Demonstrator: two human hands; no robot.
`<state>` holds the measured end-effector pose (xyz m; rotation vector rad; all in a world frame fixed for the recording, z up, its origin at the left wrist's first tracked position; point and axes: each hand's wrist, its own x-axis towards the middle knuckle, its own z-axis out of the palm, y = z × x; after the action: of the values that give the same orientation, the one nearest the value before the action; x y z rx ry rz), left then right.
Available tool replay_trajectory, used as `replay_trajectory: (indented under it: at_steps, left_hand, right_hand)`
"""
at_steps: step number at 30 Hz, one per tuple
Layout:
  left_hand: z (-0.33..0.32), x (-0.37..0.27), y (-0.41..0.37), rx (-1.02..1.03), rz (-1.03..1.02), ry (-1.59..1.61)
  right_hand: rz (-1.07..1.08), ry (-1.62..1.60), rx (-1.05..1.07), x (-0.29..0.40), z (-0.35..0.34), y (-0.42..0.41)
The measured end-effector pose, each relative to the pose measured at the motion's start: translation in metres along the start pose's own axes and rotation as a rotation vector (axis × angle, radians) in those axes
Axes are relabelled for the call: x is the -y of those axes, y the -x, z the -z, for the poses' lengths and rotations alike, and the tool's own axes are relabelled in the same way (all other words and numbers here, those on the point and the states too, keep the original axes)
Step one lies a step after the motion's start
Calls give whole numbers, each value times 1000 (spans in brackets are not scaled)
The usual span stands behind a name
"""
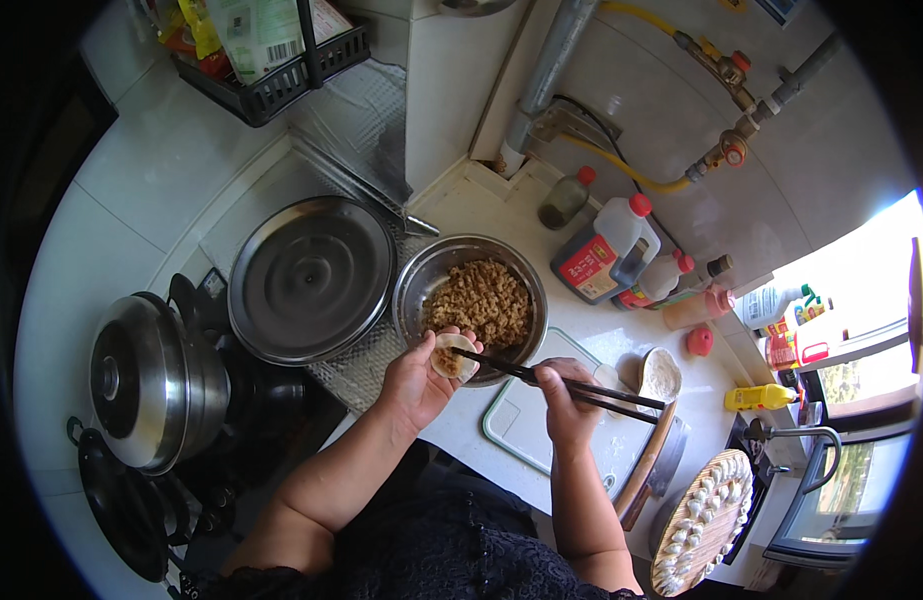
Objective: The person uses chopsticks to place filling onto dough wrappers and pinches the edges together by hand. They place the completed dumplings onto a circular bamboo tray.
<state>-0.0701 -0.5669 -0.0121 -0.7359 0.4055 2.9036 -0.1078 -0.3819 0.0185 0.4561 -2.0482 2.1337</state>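
A round dumpling wrapper (440, 343) lies across the fingers and palm of my left hand (415, 386), with a little minced filling on it. My right hand (568, 401) grips a pair of dark chopsticks (600, 390), whose tips touch the filling on the wrapper. Just beyond the left hand, a steel mixing bowl (535, 281) holds a heap of brown minced filling (480, 296). Beneath the right hand lies a pale green-edged cutting board (525, 424) with pale round pieces, probably wrappers, partly hidden by the hand. A small container of white flour (661, 375) stands beside it.
A rolling pin (649, 461) and a cleaver (673, 457) lie at the right. Several dumplings (698, 510) sit on a round wooden board (720, 529). A large steel lid (311, 255), a lidded pot (142, 375) and a sauce jug (604, 247) stand around the bowl.
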Motion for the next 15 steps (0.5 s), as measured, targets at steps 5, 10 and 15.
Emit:
replay_trajectory:
  at_steps: [5, 10, 15]
  left_hand:
    - [2, 2, 2, 23, 19, 4]
    - [-2, 3, 3, 38, 18, -38]
    - [-10, 4, 5, 51, 27, -51]
  right_hand:
    - [-272, -168, -136, 4, -1, 1]
    - [-425, -296, -216, 7, 0, -2]
    - [-635, -360, -176, 3, 2, -6]
